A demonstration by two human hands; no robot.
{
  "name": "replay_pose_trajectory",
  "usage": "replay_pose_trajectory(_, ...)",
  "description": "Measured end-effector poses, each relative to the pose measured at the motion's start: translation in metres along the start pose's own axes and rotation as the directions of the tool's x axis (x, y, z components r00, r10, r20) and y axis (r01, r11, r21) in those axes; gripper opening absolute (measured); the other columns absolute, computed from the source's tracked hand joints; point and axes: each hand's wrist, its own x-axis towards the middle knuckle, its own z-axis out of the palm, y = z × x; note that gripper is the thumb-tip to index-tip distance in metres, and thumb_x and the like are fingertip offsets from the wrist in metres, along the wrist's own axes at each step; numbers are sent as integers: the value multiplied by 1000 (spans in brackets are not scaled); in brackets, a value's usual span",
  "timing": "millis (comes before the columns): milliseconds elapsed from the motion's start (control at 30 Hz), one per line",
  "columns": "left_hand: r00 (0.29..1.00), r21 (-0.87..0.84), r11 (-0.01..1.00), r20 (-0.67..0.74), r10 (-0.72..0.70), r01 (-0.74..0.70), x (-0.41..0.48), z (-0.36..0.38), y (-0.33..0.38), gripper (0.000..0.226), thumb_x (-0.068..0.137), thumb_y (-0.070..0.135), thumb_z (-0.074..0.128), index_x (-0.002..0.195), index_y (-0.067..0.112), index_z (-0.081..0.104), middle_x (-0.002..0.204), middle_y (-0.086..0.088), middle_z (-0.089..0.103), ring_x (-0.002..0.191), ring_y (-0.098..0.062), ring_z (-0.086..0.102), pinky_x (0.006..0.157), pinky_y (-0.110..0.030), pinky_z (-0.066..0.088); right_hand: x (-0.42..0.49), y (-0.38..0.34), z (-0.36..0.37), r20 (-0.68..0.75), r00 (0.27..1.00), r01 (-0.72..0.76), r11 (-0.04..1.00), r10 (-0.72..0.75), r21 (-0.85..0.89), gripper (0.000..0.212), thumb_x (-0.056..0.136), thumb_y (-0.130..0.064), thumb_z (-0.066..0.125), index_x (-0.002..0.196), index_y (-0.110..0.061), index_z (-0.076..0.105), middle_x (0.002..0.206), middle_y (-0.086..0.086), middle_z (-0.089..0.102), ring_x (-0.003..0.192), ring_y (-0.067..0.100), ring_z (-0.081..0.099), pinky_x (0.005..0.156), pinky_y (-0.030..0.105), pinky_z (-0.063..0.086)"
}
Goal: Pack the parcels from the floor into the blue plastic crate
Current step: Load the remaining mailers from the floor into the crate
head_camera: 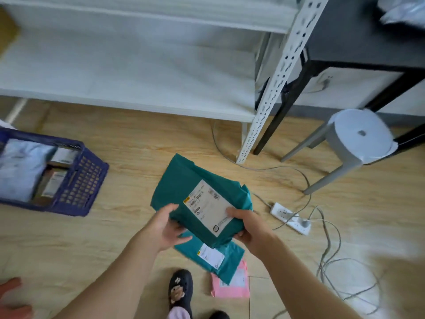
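Both hands hold a large teal mailer parcel (184, 187) with a white label above the wooden floor. My left hand (169, 226) grips its near left edge, thumb on top. On its near right corner my right hand (248, 226) grips, thumb lying on the label. Under it on the floor lie a second teal parcel (227, 256) and a pink parcel (232, 286). The blue plastic crate (78, 180) stands on the floor at the left, with a pale blue parcel (20, 166) and small boxes inside.
White metal shelving (138, 72) runs along the back, its perforated post (271, 88) near centre. A black table (358, 38) and grey stool (358, 137) stand at the right. A power strip (289, 217) and loose cables lie right of the parcels. My black shoe (180, 288) is below.
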Motion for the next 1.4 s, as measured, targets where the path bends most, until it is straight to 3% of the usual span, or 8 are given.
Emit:
replay_pose_trajectory(133,977,-150,965,-36,210,-213,-68,5,18,16,90,-1,38,86,1,53,74,-14,62,73,-24,55,63,-36,46,-61,-13,11,54,991,134,973,-126,-186,13,81,-6,69,77,-9,57,67,10,61,43,12,41,38,19,34)
replay_pose_trajectory(333,865,18,884,-196,462,-468,-144,-24,54,17,84,-5,41,87,5,54,69,-8,56,61,-20,52,47,-22,47,-108,-23,17,-21,978,142,744,-206,-652,15,77,-5,71,74,-10,57,48,0,41,40,11,31,39,19,26)
replay_pose_trajectory(633,631,234,621,-41,775,-748,-241,-81,100,29,65,3,50,90,11,62,86,-5,67,88,-28,63,74,-32,46,-176,-66,127,313,840,482,345,-442,-805,63,80,-14,71,136,-25,43,127,2,51,69,14,62,60,27,50)
replay_pose_trajectory(833,603,314,582,-33,797,-751,-266,-138,138,25,81,-4,45,83,17,59,88,0,66,87,-21,61,84,-35,47,-194,-55,236,387,794,588,429,-470,-686,35,89,-11,59,123,-16,51,100,1,65,65,16,60,52,24,49)
replay_pose_trajectory(967,599,350,574,-45,800,-740,-269,-199,174,31,72,9,50,101,12,61,101,-6,68,93,-23,64,84,-39,52,-188,-40,311,319,829,547,547,-460,-633,16,95,-10,50,110,-10,56,80,8,65,60,20,59,64,40,56)
replay_pose_trajectory(1133,651,432,575,39,758,-695,-259,-291,225,23,84,9,58,102,23,54,106,-1,65,98,-18,62,89,-37,50,-176,-23,409,255,824,558,652,-505,-514,15,96,-2,44,108,-8,51,72,9,57,46,13,52,53,25,52)
replay_pose_trajectory(1267,740,650,499,150,655,-574,-243,-361,245,39,72,4,57,110,13,56,96,2,67,87,-12,62,72,-23,48,-164,-14,473,195,826,555,704,-528,-443,14,97,-5,42,105,-11,51,69,8,56,49,14,50,59,28,52)
replay_pose_trajectory(1400,789,739,478,116,604,-475,-234,-407,272,20,81,2,52,86,21,53,70,2,53,60,-15,45,58,-26,39,-161,-10,523,165,816,566,707,-554,-425,14,98,-7,41,106,-11,52,68,7,55,52,14,49,58,25,53)
